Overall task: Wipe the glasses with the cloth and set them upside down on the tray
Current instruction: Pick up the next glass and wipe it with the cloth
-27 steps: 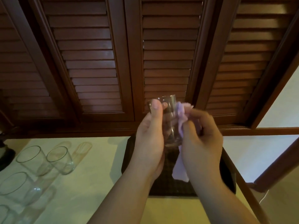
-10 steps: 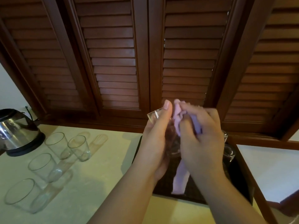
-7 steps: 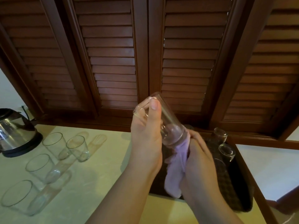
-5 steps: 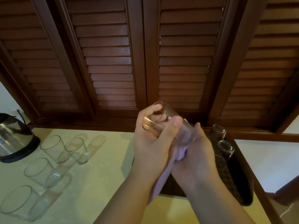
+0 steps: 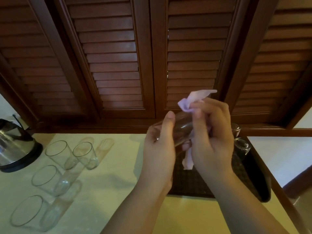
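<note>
The right hand, gripping the cloth, has risen from the base of the glass to its side while the left hand grips it, so wiping continues

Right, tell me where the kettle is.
The kettle stands at the far left edge of the head view, at the back of the counter, just left of the four upright glasses and well away from both hands.
</note>
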### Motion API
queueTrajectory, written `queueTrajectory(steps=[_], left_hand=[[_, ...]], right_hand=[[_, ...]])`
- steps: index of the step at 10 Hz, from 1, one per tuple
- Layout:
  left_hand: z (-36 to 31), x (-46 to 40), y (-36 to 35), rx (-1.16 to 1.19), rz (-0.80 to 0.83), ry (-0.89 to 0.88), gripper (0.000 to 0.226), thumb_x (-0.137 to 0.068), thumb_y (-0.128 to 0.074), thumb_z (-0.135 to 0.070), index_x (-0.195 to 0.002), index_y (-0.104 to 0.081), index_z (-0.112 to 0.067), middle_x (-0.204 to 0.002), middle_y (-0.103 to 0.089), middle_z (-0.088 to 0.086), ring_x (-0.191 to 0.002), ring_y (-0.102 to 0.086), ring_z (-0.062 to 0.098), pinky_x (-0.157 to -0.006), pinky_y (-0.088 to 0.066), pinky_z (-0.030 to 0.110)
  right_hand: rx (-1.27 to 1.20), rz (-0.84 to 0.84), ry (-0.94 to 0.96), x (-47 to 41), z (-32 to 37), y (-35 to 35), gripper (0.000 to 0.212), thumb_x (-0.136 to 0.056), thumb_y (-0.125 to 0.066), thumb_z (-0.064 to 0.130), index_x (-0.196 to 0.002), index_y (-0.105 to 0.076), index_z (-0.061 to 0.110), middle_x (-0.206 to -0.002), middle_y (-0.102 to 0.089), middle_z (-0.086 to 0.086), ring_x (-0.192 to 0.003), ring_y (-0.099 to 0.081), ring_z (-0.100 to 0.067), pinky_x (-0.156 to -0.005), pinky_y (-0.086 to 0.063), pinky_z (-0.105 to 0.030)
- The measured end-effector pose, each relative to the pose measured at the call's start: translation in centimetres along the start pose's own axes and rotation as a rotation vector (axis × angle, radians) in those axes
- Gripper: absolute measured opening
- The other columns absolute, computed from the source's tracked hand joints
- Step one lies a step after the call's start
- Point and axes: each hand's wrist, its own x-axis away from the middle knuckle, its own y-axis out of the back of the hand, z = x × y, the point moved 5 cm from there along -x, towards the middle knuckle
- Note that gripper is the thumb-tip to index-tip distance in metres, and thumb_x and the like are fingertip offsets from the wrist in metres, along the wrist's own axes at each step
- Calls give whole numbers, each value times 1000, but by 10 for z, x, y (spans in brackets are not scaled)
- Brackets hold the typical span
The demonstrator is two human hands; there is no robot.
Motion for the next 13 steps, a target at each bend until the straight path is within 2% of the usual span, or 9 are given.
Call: queueTrajectory(steps=[1,2,5,6,8,9,10,12,13], left_hand=[[-4,-7,5,73,155,154,45,-108,-60,-47,-128,-76,-11,-97,-83,8,-86,-82,17,-74,-64,29],[-4,-8,12,77,218,152,47,-104,-63,-49,-128,-74,-10,-89,-81,5,-73,-76,12,-61,-58,22],[-19,-16,42,-578,355,-746,35,-95,-78,-39,-118,-53,-45,-102,-71,-14,-88,-76,8,-66,-57,15],[-22,-21,45,-734,367,-752,37,-93,-76,-45,-122,-54,-40,-106,-68,-13,-90,-73,5,-64,-56,15],[-25,-30,34,-695,209,-189,24,-102,-68,-52,-111,-61,-31,-94,-73,-12,-77,-72,3,-59,-54,15],[-16,-31,36,-532,316,187,32,-105,-65,-52,-110,-69,-21,-79,-73,0,-52,-60,7,-47,-43,20],[-7,-19,33,-431,387,309,35,-105,-63,-51,-101,-75,-18,-73,-69,4,-49,-56,10,-46,-41,22],[-12,-17,15,-890,326,-389,35,-96,-71,-61,-110,-59,-30,-91,-73,-10,-80,-71,3,-71,-61,29],[-10,-10,4,-1060,544,-540,38,-93,-77,-57,-117,-55,-37,-89,-60,-23,-84,-63,-9,-63,-46,12]], right_hand=[[134,59,279,20,-7,-7,24,-110,-48,21,-114,-69,11,-135,-51,-7,-124,-58,-27,-103,-49,-48],[87,113,257,16,-7,-11,30,-113,-41,24,-119,-68,13,-133,-52,-7,-120,-60,-25,-98,-53,-43],[-558,40,-1200,33,-30,-23,24,-106,-58,31,-111,-72,13,-108,-78,-13,-91,-75,-29,-78,-65,-45],[-712,-41,-1297,41,-30,-25,21,-107,-54,25,-107,-68,10,-98,-74,-12,-82,-72,-27,-66,-64,-38],[-378,-131,-772,44,-15,-31,29,-111,-50,25,-104,-76,13,-97,-80,-1,-93,-77,-13,-81,-59,-32],[-56,-21,-120,51,-3,-19,29,-112,-45,17,-110,-73,8,-107,-71,-4,-105,-70,-14,-88,-56,-27],[135,30,157,69,-9,-9,28,-110,-42,16,-117,-67,6,-119,-65,-12,-116,-65,-20,-96,-52,-31],[-556,-240,-1099,87,-44,-14,38,-111,-47,31,-113,-73,4,-102,-81,-10,-96,-78,-25,-89,-63,-42],[-676,-54,-1476,90,-48,-4,43,-109,-47,35,-115,-74,2,-97,-75,-16,-82,-72,-28,-76,-57,-40]])
